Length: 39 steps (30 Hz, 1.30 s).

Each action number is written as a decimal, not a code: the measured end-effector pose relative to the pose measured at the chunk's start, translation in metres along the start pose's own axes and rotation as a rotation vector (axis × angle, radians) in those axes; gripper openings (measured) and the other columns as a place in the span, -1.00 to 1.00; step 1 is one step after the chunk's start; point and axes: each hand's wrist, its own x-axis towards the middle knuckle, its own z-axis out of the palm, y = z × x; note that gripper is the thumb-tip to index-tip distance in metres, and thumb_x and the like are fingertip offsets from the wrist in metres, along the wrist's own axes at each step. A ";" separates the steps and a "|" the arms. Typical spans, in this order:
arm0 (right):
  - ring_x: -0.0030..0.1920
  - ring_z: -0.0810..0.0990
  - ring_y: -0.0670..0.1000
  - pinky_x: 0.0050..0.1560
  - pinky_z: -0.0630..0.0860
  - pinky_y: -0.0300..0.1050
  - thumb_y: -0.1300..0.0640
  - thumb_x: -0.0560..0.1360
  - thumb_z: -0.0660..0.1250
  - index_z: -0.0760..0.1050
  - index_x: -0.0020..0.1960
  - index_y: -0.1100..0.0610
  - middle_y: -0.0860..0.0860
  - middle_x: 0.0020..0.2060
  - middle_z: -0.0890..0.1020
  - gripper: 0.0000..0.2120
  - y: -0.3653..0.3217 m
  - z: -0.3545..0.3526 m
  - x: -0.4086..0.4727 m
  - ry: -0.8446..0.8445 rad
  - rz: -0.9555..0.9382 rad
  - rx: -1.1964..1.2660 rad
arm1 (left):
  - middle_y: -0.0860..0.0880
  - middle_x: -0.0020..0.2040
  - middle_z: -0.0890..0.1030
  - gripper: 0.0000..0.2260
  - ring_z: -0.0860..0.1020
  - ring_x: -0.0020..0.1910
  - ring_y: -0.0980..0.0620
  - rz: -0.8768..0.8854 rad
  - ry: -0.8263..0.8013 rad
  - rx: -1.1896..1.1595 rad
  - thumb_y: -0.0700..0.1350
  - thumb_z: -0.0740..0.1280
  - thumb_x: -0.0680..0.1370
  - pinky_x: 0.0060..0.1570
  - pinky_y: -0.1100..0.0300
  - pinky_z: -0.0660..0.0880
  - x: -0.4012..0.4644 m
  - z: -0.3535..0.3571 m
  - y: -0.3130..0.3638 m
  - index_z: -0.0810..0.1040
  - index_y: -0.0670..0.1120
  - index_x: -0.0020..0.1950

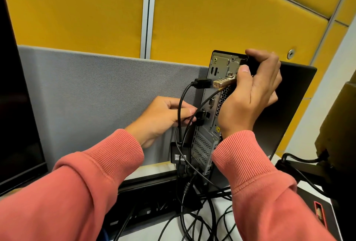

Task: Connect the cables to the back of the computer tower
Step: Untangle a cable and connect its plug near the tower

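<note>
The black computer tower (289, 105) stands upright on the desk with its metal back panel (221, 67) facing me. My right hand (252, 90) grips the tower's top rear edge, thumb beside a brass combination cable lock (224, 82) that sticks out of the panel. My left hand (163, 117) pinches a black plug (200, 116) at a port midway down the panel. Another black plug (203, 83) sits in a port higher up, its cable (180, 105) drooping in front of my left hand.
A grey fabric divider (96, 96) and yellow wall panels (212, 19) stand behind. A dark monitor (17, 105) fills the left edge. A black adapter box (180, 156) hangs by the tower's base. Several black cables (192, 221) tangle on the white desk below. A monitor arm (308, 167) sits at right.
</note>
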 end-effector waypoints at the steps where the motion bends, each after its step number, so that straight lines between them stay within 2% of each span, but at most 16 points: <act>1: 0.45 0.35 0.02 0.39 0.16 0.33 0.06 0.53 0.12 0.46 0.20 -0.01 -0.07 0.30 0.51 -0.71 0.000 0.000 0.000 -0.001 0.002 0.001 | -0.18 -0.16 0.71 -0.90 0.66 -0.26 0.08 -0.017 0.003 -0.017 -0.31 0.42 0.57 -0.26 0.36 0.55 0.000 0.001 0.000 0.68 -0.30 0.05; 10: 0.43 0.35 -0.01 0.37 0.18 0.32 0.12 0.51 0.15 0.45 0.16 -0.04 -0.12 0.23 0.52 -0.75 -0.002 0.000 0.002 0.004 0.020 -0.002 | -0.15 -0.20 0.71 -0.94 0.62 -0.29 0.06 -0.126 0.009 -0.061 -0.29 0.45 0.55 -0.33 0.36 0.52 0.000 0.006 0.008 0.69 -0.23 0.00; 14: 0.43 0.34 -0.01 0.38 0.18 0.33 0.12 0.51 0.15 0.41 0.13 -0.09 -0.12 0.24 0.51 -0.76 -0.002 0.000 0.002 -0.002 0.021 0.002 | -0.12 -0.23 0.71 -0.97 0.62 -0.32 0.07 -0.140 0.003 -0.065 -0.28 0.45 0.55 -0.33 0.34 0.52 0.000 0.006 0.008 0.69 -0.20 -0.03; 19: 0.43 0.34 0.00 0.38 0.17 0.33 0.12 0.50 0.15 0.44 0.15 -0.03 -0.11 0.23 0.52 -0.75 -0.002 0.000 0.002 0.000 0.021 -0.004 | -0.11 -0.22 0.72 -0.99 0.63 -0.31 0.08 -0.151 -0.011 -0.063 -0.24 0.47 0.54 -0.27 0.33 0.53 0.002 0.008 0.009 0.68 -0.16 -0.08; 24: 0.43 0.34 0.01 0.39 0.17 0.32 0.13 0.50 0.15 0.43 0.15 -0.05 -0.12 0.22 0.52 -0.75 -0.003 0.001 0.002 -0.002 0.018 -0.002 | -0.11 -0.23 0.71 -0.96 0.61 -0.34 0.10 -0.149 -0.013 -0.083 -0.25 0.48 0.53 -0.34 0.37 0.50 0.004 0.011 0.008 0.67 -0.14 -0.11; 33: 0.43 0.34 0.00 0.39 0.17 0.32 0.15 0.51 0.16 0.44 0.17 -0.03 -0.11 0.24 0.52 -0.74 0.001 0.001 0.002 0.005 0.010 -0.017 | -0.12 -0.26 0.70 -0.95 0.60 -0.38 0.10 -0.170 -0.006 -0.106 -0.26 0.48 0.52 -0.35 0.36 0.51 0.007 0.013 0.004 0.67 -0.15 -0.13; 36: 0.44 0.34 -0.01 0.39 0.17 0.33 0.13 0.51 0.16 0.45 0.18 -0.01 -0.09 0.25 0.51 -0.73 0.001 0.002 0.001 0.008 0.012 -0.029 | -0.10 -0.25 0.71 -0.95 0.60 -0.36 0.11 -0.194 0.010 -0.115 -0.24 0.50 0.52 -0.28 0.32 0.48 0.006 0.013 0.004 0.69 -0.12 -0.13; 39: 0.45 0.33 0.00 0.40 0.15 0.34 0.11 0.52 0.14 0.45 0.18 0.00 -0.08 0.28 0.51 -0.73 0.000 0.002 0.000 0.003 0.018 -0.056 | -0.08 -0.22 0.73 -0.99 0.63 -0.30 0.12 -0.203 0.040 -0.107 -0.20 0.50 0.53 -0.20 0.31 0.55 0.002 0.015 0.005 0.70 -0.12 -0.09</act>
